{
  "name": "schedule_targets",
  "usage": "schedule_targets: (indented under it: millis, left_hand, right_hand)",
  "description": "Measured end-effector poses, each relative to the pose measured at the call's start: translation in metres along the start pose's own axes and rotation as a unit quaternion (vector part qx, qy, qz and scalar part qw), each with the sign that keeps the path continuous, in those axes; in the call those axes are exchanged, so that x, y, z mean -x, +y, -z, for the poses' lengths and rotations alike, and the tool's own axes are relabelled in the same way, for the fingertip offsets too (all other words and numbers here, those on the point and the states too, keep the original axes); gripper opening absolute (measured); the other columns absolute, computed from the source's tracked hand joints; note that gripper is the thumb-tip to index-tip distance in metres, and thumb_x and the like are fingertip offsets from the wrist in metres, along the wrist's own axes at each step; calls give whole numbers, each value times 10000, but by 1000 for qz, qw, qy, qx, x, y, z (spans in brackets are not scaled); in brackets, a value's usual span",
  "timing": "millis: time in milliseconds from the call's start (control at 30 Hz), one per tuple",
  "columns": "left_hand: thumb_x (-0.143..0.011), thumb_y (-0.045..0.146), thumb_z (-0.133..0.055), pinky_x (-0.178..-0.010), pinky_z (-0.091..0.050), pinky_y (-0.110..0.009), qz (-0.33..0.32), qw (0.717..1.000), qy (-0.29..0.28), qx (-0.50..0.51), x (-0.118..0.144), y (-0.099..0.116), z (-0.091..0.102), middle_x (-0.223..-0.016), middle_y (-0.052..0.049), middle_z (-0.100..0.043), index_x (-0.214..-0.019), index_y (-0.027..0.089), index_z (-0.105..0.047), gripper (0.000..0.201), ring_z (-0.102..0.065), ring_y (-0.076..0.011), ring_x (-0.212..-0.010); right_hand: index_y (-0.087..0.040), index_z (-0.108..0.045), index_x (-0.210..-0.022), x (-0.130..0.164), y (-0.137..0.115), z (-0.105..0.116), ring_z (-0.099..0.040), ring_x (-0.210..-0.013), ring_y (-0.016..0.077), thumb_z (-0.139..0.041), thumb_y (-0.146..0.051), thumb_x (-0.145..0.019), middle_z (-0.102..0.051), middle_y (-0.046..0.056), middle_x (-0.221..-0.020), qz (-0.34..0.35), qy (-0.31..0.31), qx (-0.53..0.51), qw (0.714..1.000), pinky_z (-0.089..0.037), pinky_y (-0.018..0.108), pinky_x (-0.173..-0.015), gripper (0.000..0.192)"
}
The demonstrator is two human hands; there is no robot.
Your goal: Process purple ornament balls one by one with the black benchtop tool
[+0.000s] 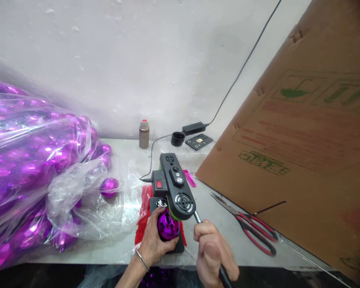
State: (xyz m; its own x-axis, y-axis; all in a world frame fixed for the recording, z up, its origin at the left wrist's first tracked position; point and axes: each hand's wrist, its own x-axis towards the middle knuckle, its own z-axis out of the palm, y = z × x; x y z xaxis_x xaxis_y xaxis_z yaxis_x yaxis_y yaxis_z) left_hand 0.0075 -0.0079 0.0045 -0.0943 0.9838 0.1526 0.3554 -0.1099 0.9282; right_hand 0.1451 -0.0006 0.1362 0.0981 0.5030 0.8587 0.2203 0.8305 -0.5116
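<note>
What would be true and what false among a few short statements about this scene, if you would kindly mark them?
1. The left hand holds a shiny purple ball. True.
2. The right hand grips the scissors. False: it grips a handle; the scissors lie on the table.
3. The flask stands upright near the wall. True.
4. The printed cardboard is on the far left. False: it is on the right.
5. The black device has a red switch. True.

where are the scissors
In the head view, the scissors lie right of centre on the table, next to the cardboard box and to the right of the right hand.
</note>
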Motion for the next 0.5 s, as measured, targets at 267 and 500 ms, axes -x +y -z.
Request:
schedule_targets:
  millis: [267,500]
  left_hand:
    - [-663,311,-835,-1138,-500,-618,19,1000,-11,15,-2,4,2,-1340,-173,-666,-1383,175,-507,803,-648,-390,-1279]
    - [-677,330,-823,-1139,-496,-615,7,1000,-13,18,-3,6,4,-1339,-171,-664,-1381,179,-503,788,-648,-385,-1275]
  right_hand:
    - [-222,-433,-746,7,6,2,-445,-589,112,-378,-227,-1132,-515,-32,-707,-10,-12,-5,1000,-335,278,-555,390]
    - [-225,-434,-727,9,7,0,-439,-556,109,-385,-235,-1121,-496,-45,-679,-9,-3,0,1000,-333,269,-533,397]
